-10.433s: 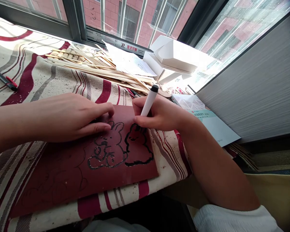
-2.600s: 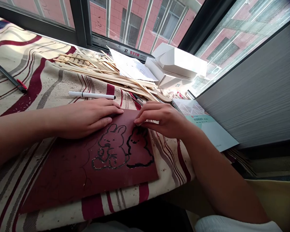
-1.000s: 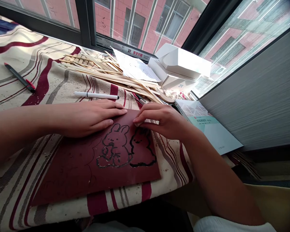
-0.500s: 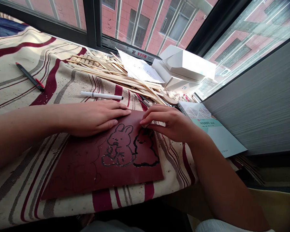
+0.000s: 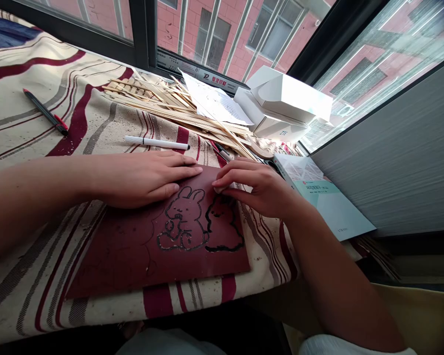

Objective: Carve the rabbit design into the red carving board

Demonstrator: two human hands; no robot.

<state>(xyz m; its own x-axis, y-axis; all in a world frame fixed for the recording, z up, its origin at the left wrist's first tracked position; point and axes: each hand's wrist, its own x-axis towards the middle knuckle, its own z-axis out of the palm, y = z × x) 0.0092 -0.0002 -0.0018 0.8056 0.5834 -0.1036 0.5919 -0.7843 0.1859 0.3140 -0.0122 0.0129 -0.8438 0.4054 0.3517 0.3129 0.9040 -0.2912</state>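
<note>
A dark red board (image 5: 129,256) lies on the striped tablecloth, with two outlined animal figures at its right and fainter lines at its left. My left hand (image 5: 151,180) rests flat on the board's upper edge, fingers stretched out and nothing held. Near the top right corner, my right hand (image 5: 253,185) is pinched just above the ears of the right figure (image 5: 225,224). A small pale bit seems to show between thumb and fingertips, too small to name. The rabbit figure (image 5: 185,217) sits between the hands. A white marker (image 5: 157,143) lies beyond my left hand.
A black and red pen (image 5: 46,113) lies at the far left. Thin wooden strips (image 5: 163,106) and papers (image 5: 218,101) are piled by the window. A white box (image 5: 281,101) and a book (image 5: 325,197) stand to the right. The tablecloth (image 5: 107,315) hangs over the front edge.
The view has shifted very slightly. My right hand stays pinched at nearly the same spot by the right figure's ears; the left hand keeps its place on the board.
</note>
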